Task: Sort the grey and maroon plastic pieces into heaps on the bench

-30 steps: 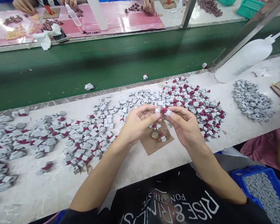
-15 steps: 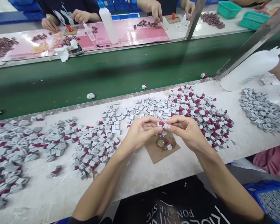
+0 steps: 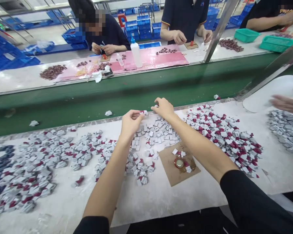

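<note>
My left hand (image 3: 131,125) pinches a small grey-and-maroon plastic piece (image 3: 143,112) at the table's far edge. My right hand (image 3: 164,108) reaches over the edge of the green belt; its fingertips close on another small pale piece (image 3: 156,105), mostly hidden by the fingers. Nearer to me lies a brown cardboard square (image 3: 169,177). On it sit a round red-rimmed cap (image 3: 179,163) and a few grey-and-maroon pieces, with a wet-looking patch around them. Loose light-grey pieces (image 3: 161,131) are spread between my forearms.
Heaps of grey-and-maroon pieces lie left (image 3: 39,169) and right (image 3: 222,130). Beyond the table runs a green belt (image 3: 88,112) with a few stray pieces. A metal post (image 3: 219,32) rises beyond it. At right, another person's hand (image 3: 289,103) is near a large white bottle (image 3: 261,97).
My hands have parted and moved forward from above the cardboard. The left keeps its piece; the right has let go of that one and reached a piece on the belt. The view has tilted up.
</note>
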{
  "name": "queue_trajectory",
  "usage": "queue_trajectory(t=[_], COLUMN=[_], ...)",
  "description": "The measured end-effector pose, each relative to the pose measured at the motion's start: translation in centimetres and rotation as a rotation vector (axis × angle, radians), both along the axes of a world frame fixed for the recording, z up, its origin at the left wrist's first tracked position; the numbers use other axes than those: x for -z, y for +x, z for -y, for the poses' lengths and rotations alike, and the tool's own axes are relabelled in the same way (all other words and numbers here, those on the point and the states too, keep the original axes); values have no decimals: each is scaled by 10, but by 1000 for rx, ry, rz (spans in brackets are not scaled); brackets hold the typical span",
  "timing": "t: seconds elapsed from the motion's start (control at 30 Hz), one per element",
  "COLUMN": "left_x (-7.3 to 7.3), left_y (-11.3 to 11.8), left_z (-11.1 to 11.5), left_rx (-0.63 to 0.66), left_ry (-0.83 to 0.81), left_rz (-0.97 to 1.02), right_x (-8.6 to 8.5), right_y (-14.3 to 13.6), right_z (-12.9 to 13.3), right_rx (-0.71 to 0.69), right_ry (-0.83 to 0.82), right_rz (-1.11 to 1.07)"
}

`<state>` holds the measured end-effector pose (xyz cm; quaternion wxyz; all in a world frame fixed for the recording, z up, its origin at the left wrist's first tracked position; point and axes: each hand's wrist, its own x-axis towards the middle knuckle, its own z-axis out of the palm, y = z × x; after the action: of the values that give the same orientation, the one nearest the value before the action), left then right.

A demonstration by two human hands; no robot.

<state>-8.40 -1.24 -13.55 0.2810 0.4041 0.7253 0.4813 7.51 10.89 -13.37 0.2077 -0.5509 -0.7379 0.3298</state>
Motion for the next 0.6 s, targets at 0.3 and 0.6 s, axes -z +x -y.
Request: queue_trajectory(t=[0.3,0.6], left_x=[16,-1], left_y=[23,51], left_z=[-94,-77], left_rx=[94,236], left_ry=[-165,-149], left_rz=[-48,-288], right_x=[-9,-7], right_y=[64,189], right_z=[29,159], right_rx=[-4,221], right_ry=[26,-373], right_rz=[-240,-710])
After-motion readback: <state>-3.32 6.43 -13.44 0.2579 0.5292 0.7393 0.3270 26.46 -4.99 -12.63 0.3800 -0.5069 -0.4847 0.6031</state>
